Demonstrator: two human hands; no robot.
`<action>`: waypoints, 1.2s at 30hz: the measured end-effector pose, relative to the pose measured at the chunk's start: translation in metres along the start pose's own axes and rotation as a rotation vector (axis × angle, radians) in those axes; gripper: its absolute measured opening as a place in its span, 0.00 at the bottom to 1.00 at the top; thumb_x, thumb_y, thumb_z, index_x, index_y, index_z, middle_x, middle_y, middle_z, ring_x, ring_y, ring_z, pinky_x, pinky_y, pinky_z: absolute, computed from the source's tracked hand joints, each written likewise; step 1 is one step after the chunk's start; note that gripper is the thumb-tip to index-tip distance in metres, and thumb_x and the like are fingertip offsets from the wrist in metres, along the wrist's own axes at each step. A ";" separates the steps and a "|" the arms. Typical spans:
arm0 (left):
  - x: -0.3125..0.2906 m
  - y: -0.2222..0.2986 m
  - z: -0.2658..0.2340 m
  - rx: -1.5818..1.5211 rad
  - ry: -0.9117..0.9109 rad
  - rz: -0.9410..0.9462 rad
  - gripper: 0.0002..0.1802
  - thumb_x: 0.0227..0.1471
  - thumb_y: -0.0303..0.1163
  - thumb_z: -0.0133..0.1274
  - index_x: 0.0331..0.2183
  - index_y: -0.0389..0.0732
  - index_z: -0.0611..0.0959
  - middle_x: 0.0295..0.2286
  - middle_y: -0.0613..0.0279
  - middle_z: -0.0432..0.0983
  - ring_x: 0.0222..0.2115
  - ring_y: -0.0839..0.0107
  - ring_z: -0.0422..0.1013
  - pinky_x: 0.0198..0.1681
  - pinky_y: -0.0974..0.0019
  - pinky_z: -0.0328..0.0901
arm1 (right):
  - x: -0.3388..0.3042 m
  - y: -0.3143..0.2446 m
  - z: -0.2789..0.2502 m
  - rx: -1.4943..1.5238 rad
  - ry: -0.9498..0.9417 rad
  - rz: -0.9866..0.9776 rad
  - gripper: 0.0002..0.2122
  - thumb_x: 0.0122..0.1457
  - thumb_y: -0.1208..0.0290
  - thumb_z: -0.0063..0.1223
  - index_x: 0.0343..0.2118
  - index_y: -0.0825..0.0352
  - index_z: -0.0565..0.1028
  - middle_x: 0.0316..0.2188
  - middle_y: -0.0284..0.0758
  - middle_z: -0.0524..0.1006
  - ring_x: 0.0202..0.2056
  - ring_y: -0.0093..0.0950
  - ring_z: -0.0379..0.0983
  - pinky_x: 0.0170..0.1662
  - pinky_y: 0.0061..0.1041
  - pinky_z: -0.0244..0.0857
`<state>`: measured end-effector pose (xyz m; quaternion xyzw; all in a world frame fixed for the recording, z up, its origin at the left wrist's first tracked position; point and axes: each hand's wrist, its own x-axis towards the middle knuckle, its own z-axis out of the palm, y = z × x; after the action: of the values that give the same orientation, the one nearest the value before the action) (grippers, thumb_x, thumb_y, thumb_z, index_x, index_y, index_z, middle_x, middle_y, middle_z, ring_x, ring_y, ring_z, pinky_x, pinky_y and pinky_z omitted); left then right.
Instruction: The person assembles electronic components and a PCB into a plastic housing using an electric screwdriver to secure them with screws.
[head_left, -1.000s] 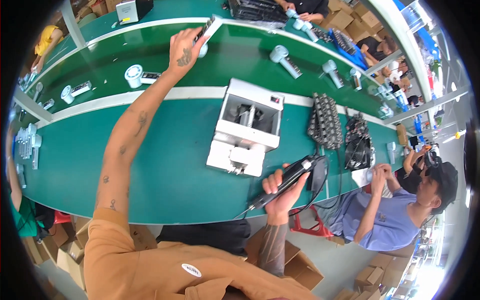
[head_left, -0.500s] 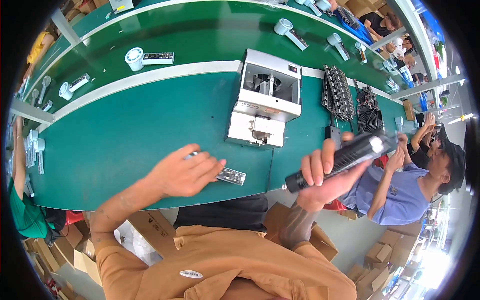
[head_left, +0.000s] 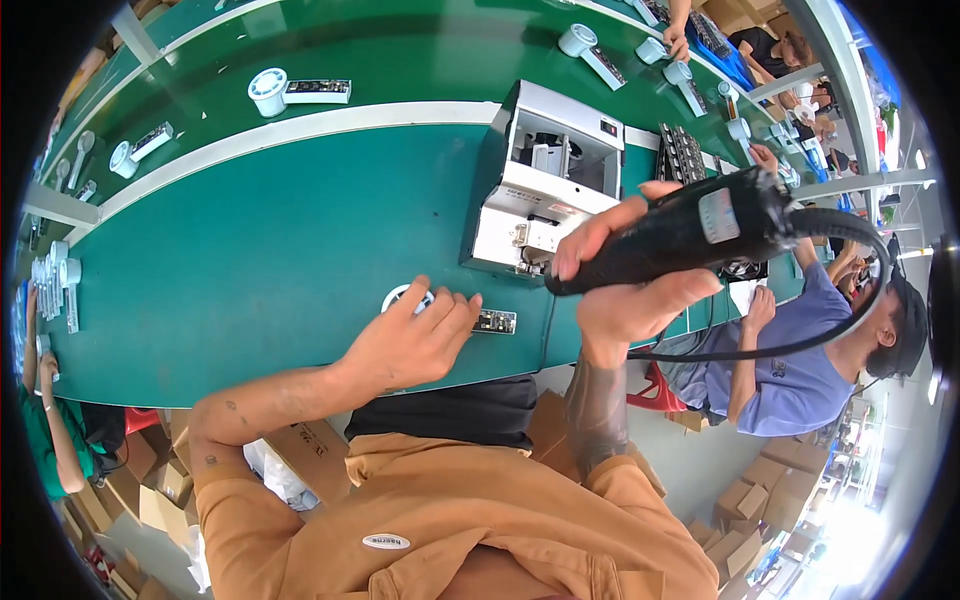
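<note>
My left hand (head_left: 415, 335) lies over a white handle-shaped part with a round head, its fingers curled across it on the green table. At the right of those fingers the part's circuit board (head_left: 496, 321) shows, and the pale rim of its head (head_left: 405, 296) peeks out above them; the rest is covered. Raised to the right, my right hand (head_left: 630, 300) grips a black electric screwdriver (head_left: 690, 228) with a cable at its back end. The screwdriver's front end is in front of the grey-white screw feeder (head_left: 545, 180); I cannot tell whether they touch.
Similar round-headed parts (head_left: 268, 92) lie along the dark green strip (head_left: 420, 60) beyond the white rail. Dark slotted trays (head_left: 680, 152) stand behind the feeder. The cable (head_left: 800, 345) loops at right, near a co-worker in a purple shirt (head_left: 790, 375). Cardboard boxes (head_left: 740, 500) are on the floor.
My right hand has turned the screwdriver, bringing its front end up toward the feeder. My left hand has shifted slightly right and away from me with the part. A co-worker's hand has appeared at the far strip.
</note>
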<state>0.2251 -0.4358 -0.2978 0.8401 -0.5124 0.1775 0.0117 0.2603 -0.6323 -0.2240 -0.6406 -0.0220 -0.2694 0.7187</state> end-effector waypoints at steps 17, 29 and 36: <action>0.004 0.005 0.002 0.078 -0.072 0.009 0.22 0.48 0.31 0.51 0.45 0.32 0.82 0.34 0.56 0.73 0.38 0.64 0.69 0.48 0.53 0.67 | -0.031 0.023 -0.026 0.321 0.027 0.111 0.48 0.50 0.20 0.27 0.59 0.64 0.53 0.18 0.36 0.67 0.12 0.30 0.64 0.14 0.31 0.61; 0.005 0.006 0.007 0.073 -0.079 0.006 0.22 0.49 0.32 0.51 0.45 0.33 0.82 0.34 0.57 0.73 0.38 0.64 0.69 0.48 0.53 0.67 | -0.032 0.029 -0.033 0.394 0.016 0.041 0.49 0.50 0.20 0.27 0.61 0.62 0.52 0.18 0.38 0.68 0.12 0.30 0.64 0.15 0.31 0.63; 0.005 0.004 0.008 0.087 -0.086 0.016 0.22 0.51 0.33 0.49 0.47 0.33 0.81 0.34 0.58 0.73 0.39 0.65 0.68 0.49 0.53 0.66 | -0.034 0.036 -0.039 0.506 -0.144 0.019 0.44 0.51 0.23 0.35 0.57 0.60 0.56 0.21 0.39 0.69 0.14 0.30 0.65 0.16 0.30 0.62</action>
<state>0.2259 -0.4438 -0.3045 0.8425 -0.5110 0.1635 -0.0482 0.2342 -0.6554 -0.2769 -0.4581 -0.1337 -0.2021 0.8552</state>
